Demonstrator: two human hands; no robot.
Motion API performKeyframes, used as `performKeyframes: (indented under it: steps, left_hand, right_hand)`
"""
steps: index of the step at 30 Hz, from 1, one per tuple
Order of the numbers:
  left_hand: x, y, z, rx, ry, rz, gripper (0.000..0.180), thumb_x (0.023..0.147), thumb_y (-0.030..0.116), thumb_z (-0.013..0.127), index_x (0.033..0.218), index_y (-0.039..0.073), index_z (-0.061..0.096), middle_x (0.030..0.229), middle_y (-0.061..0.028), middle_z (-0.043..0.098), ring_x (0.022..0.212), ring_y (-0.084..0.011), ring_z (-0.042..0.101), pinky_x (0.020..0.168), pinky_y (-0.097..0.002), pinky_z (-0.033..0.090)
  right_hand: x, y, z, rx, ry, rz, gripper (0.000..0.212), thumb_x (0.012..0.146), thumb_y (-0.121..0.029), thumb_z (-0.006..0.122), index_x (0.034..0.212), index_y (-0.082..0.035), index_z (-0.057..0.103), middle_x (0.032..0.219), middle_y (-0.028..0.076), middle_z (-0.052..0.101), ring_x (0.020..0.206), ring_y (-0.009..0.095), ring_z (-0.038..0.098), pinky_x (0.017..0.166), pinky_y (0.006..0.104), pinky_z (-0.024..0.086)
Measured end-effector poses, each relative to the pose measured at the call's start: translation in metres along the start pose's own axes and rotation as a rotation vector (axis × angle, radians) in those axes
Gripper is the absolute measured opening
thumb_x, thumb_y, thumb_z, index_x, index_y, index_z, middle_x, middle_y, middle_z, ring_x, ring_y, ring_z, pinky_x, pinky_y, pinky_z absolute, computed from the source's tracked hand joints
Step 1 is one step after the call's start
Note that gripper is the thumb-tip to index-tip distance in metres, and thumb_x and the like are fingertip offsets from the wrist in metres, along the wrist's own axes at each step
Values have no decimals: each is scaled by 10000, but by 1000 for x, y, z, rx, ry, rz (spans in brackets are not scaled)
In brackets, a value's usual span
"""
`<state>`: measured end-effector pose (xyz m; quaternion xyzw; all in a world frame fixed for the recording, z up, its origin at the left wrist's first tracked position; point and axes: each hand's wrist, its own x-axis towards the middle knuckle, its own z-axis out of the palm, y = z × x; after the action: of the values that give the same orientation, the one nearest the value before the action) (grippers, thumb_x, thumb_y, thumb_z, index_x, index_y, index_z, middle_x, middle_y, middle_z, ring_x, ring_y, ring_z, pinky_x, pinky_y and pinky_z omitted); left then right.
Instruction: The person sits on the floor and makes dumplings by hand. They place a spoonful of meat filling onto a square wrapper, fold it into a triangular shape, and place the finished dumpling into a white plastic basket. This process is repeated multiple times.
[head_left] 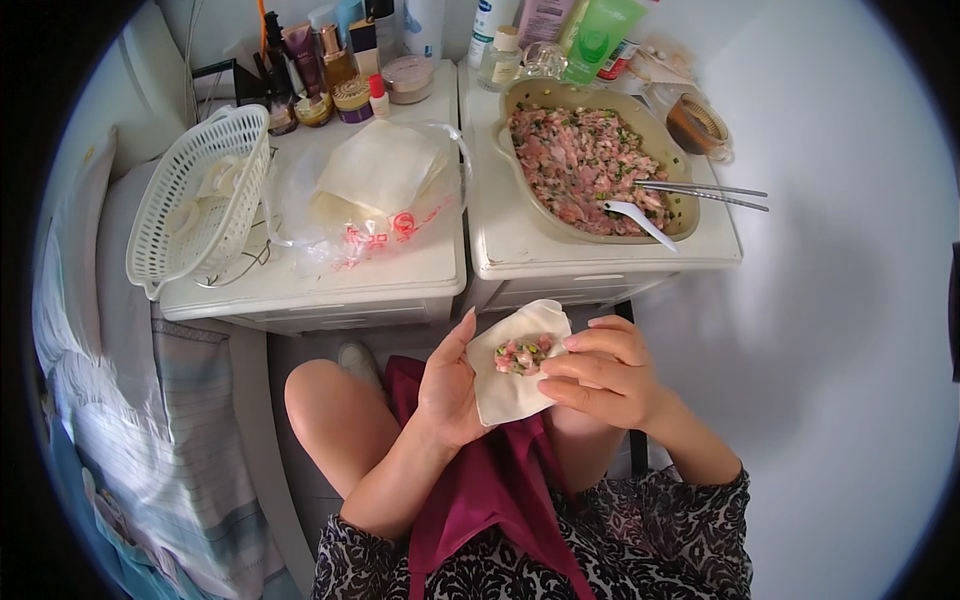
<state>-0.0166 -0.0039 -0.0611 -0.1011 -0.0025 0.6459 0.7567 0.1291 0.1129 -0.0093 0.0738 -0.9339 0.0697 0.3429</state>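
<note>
A square dough wrapper (507, 399) lies across my left hand (450, 388), which supports it from below with the thumb up along its left edge. In its middle sits a small mound of pink minced meat filling (522, 355) with green bits. My right hand (606, 372) is at the wrapper's right edge, fingers bent and touching it there. Beyond my hands, a large beige basin (517, 170) holds more of the mince, with metal chopsticks (705, 190) and a white spoon (640, 222) resting in it. A stack of wrappers (382, 168) lies on a clear plastic bag (330, 232) to the left.
A white plastic basket (205, 200) stands on the left cabinet (330, 292). Bottles and jars, among them a green tube (600, 40), line the back of both cabinets. A bed (185, 440) is at the left, a white wall (850, 300) at the right.
</note>
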Motion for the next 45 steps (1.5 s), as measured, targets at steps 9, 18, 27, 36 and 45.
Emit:
performKeyframes:
  steps: [9, 18, 27, 36, 45]
  left_hand:
    - [-5, 1, -17, 43, -12, 25, 511, 957, 331, 282, 1320, -28, 314, 1267, -208, 449, 1139, -321, 489, 973, -442, 408]
    - [-12, 3, -14, 328, -104, 238, 687, 897, 506, 409, 1334, -13, 303, 1357, -188, 354, 1206, -281, 429, 1006, -379, 373]
    - [-22, -2, -19, 570, -226, 382, 879, 713, 477, 702, 1334, -8, 313, 1392, -159, 306, 1267, -261, 355, 1046, -478, 288]
    - [-22, -7, -10, 532, -55, 406, 577, 873, 230, 578, 1339, 8, 320, 1313, -136, 422, 1200, -257, 440, 1011, -436, 362]
    - [-30, -3, -2, 613, -74, 247, 496, 935, 294, 460, 1352, 51, 342, 1277, -76, 460, 1149, -194, 468, 979, -363, 378]
  right_hand:
    - [13, -4, 5, 109, -30, 31, 152, 580, -126, 689, 726, -101, 657, 724, -13, 582, 715, 159, 551, 622, 289, 471]
    - [26, -10, 15, 237, -69, 232, 189, 560, -116, 746, 726, -82, 662, 712, 11, 602, 673, 185, 557, 564, 271, 459]
    - [34, -15, 28, 243, -1, 572, 119, 667, -46, 721, 765, -53, 654, 693, 45, 605, 649, 190, 551, 551, 272, 453]
    - [28, -17, 33, 215, 60, 649, 100, 678, -49, 712, 758, -49, 652, 671, 45, 597, 617, 184, 544, 516, 274, 437]
    - [9, -10, 22, 761, -45, 1065, 151, 732, -115, 709, 844, -32, 650, 892, 29, 577, 788, 119, 548, 644, 246, 437]
